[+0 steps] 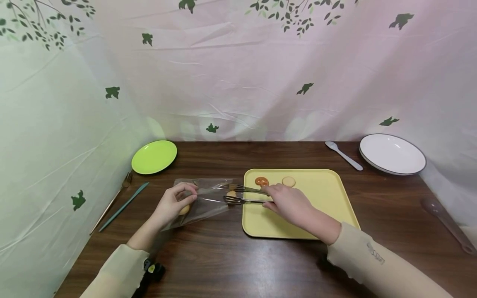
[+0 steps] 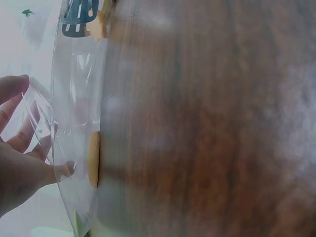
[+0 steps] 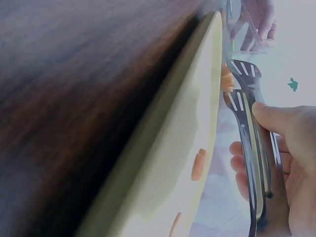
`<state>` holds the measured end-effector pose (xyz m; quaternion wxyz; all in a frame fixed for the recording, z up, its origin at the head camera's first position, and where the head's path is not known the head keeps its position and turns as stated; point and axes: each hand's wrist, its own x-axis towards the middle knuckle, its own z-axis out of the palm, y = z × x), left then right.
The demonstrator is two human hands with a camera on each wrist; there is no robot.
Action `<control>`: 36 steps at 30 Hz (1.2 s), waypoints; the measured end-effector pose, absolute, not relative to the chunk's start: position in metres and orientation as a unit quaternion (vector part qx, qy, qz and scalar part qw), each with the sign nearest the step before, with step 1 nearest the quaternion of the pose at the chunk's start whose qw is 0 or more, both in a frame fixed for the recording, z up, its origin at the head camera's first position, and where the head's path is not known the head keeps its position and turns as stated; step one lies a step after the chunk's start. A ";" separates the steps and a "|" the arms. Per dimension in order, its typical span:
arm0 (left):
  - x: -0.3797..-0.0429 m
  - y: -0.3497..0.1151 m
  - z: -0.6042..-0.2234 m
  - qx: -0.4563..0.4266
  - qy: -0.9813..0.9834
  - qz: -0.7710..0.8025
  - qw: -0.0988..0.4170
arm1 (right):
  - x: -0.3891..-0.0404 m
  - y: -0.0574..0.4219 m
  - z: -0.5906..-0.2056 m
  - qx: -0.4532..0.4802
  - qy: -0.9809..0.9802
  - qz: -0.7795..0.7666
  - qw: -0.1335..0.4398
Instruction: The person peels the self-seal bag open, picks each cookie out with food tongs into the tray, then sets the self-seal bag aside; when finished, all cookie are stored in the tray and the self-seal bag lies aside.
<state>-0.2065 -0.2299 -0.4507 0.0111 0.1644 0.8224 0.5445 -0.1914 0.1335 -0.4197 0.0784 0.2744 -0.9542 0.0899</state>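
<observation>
My left hand (image 1: pixel 174 203) pinches the film of a clear plastic bag (image 1: pixel 210 207) between fingertips and thumb. Inside the bag, near that hand, is a round cookie (image 2: pixel 94 159). From the right, my right hand (image 1: pixel 292 205) grips a pair of metal tongs (image 3: pixel 254 148) with slotted ends. The tong tips reach past the tray's left rim to the bag's mouth, with another cookie (image 1: pixel 232 193) between them. A yellow tray (image 1: pixel 324 207) lies under the right hand. On it are a brown pretzel-shaped cookie (image 1: pixel 262 181) and a pale round cookie (image 1: pixel 288 181), partly bordered by the hand.
A green plate (image 1: pixel 154 157) stands at the back left, with a copper-coloured fork (image 1: pixel 112 203) and a teal knife (image 1: pixel 124 207) before it. At the right are a grey spoon (image 1: pixel 344 156), a white dish (image 1: pixel 392 154) and a brown spoon (image 1: pixel 447 223).
</observation>
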 end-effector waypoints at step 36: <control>-0.196 -0.218 -0.423 0.155 0.831 0.534 0.029 | -0.145 0.322 -0.383 0.134 -0.983 0.055 0.110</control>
